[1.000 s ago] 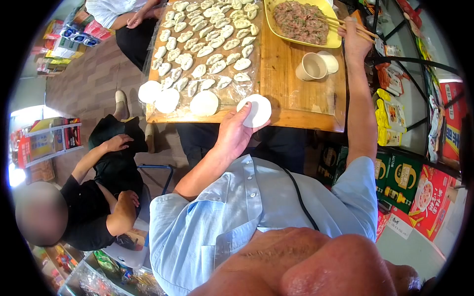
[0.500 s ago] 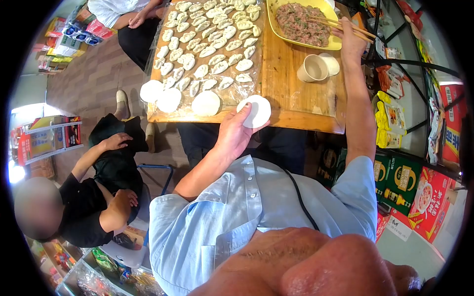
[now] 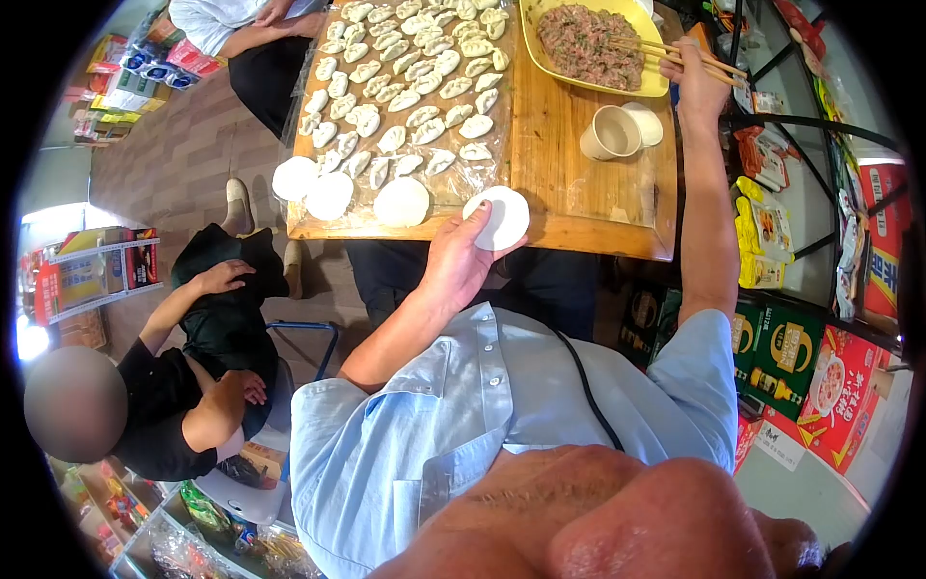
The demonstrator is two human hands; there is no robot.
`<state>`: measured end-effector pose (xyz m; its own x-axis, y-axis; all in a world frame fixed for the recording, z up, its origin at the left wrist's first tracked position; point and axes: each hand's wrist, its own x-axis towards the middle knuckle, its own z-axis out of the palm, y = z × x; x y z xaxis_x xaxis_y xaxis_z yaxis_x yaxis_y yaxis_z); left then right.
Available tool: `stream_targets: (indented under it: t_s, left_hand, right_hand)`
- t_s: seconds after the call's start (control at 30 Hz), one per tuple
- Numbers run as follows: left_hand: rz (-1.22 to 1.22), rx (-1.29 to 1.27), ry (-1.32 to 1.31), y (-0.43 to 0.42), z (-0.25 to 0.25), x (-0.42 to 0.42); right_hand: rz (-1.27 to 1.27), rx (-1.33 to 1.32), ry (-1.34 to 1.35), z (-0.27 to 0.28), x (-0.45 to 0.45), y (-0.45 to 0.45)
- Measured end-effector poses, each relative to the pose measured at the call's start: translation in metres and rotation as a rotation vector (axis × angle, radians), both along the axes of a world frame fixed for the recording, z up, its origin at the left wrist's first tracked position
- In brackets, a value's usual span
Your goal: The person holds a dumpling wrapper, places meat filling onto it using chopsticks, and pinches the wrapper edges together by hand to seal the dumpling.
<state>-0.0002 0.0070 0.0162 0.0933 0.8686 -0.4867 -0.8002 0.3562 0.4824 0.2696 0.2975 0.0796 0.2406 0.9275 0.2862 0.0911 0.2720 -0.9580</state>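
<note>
My left hand (image 3: pixel 461 256) holds a round white dumpling wrapper (image 3: pixel 503 218) at the table's front edge, thumb on top. In my right hand (image 3: pixel 696 79) is a pair of chopsticks (image 3: pixel 680 56), their tips in the minced meat filling (image 3: pixel 590 46). That filling lies in a yellow dish (image 3: pixel 637 21) at the back right of the table. Several folded dumplings (image 3: pixel 405 99) lie in rows on plastic film to the left. Loose wrappers (image 3: pixel 401 202) rest along the front left edge, to the left of my left hand.
A paper cup (image 3: pixel 611 133) stands on the wooden table (image 3: pixel 550 116), with a white round thing beside it. Shelves with packets (image 3: pixel 762 232) rise close on the right. One person (image 3: pixel 212 376) sits at left; another person's arms (image 3: pixel 265 29) show at the far left corner.
My right hand has shifted slightly right with the chopsticks, whose tips stay in the filling. My left hand and its wrapper have hardly moved.
</note>
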Motion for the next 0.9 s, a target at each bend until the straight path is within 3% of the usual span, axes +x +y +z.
stream_targets:
  t_s: [0.9]
  left_hand:
    - [0.034, 0.0, -0.058, -0.002, -0.001, 0.0]
  right_hand:
    - [0.012, -0.12, 0.228, -0.031, -0.008, 0.034]
